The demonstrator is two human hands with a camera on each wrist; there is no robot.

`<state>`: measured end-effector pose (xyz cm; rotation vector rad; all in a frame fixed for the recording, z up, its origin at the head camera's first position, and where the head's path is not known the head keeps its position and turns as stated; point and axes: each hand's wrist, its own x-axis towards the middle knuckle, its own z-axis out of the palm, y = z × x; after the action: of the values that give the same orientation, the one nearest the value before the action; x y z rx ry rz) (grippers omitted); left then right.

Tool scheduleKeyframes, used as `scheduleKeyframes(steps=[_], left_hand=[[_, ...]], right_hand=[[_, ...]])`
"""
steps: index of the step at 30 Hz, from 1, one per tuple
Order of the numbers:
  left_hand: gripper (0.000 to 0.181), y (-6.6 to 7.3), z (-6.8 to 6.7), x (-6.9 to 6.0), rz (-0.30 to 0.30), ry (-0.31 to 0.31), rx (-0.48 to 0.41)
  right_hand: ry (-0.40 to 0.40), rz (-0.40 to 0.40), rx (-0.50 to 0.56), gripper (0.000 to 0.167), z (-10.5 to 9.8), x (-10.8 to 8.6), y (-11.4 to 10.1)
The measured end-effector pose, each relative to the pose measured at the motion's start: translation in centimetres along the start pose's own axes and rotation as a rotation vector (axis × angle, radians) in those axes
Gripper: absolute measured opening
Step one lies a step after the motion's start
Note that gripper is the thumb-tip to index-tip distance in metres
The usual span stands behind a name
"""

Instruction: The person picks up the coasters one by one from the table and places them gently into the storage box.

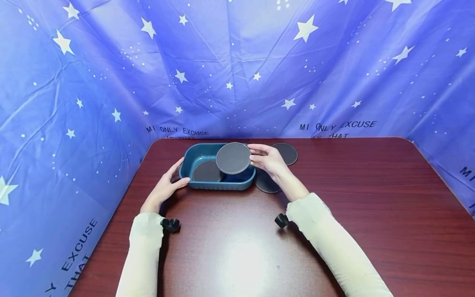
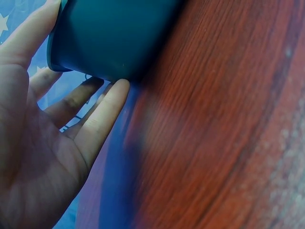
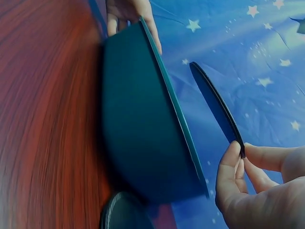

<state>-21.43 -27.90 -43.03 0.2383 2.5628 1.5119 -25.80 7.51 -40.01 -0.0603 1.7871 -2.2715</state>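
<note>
A teal oblong container [image 1: 222, 186] stands near the table's back edge, with one dark round coaster [image 1: 207, 171] inside at its left. My left hand [image 1: 168, 186] holds the container's left end, thumb at the front rim; in the left wrist view the fingers of this hand [image 2: 62, 114] touch the teal wall [image 2: 109, 38]. Between thumb and fingers, my right hand [image 1: 272, 165] pinches a second coaster [image 1: 233, 158] by its right edge, above the container's right part. The right wrist view shows that coaster [image 3: 217, 107] edge-on in the right hand [image 3: 262, 186], apart from the container [image 3: 143, 114].
Two more dark coasters lie on the table right of the container, one farther back [image 1: 287, 154], the other [image 1: 266, 183] beside the container's front right corner, partly behind my right hand. A blue curtain with white stars [image 1: 237, 70] hangs behind the reddish-brown table [image 1: 371, 198].
</note>
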Motion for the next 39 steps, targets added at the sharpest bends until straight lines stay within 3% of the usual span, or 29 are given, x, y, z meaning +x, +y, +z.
scheduleKeyframes(steps=[9, 20, 32, 39], left_hand=[[0.079, 0.4, -0.1, -0.1, -0.019, -0.001, -0.012], [0.08, 0.7, 0.0, 0.0, -0.032, -0.003, -0.008], [0.08, 0.5, 0.1, 0.0, -0.013, 0.002, -0.026], [0.079, 0.5, 0.1, -0.1, -0.026, 0.005, -0.018]], right_hand=[[0.027, -0.005, -0.043, 0.048, 4.1, 1.5, 1.1], [0.033, 0.07, -0.156, 0.045, 7.5, 3.1, 2.6], [0.038, 0.175, -0.199, 0.045, 8.2, 3.8, 3.7], [-0.036, 0.247, -0.251, 0.044, 8.2, 3.6, 3.7]])
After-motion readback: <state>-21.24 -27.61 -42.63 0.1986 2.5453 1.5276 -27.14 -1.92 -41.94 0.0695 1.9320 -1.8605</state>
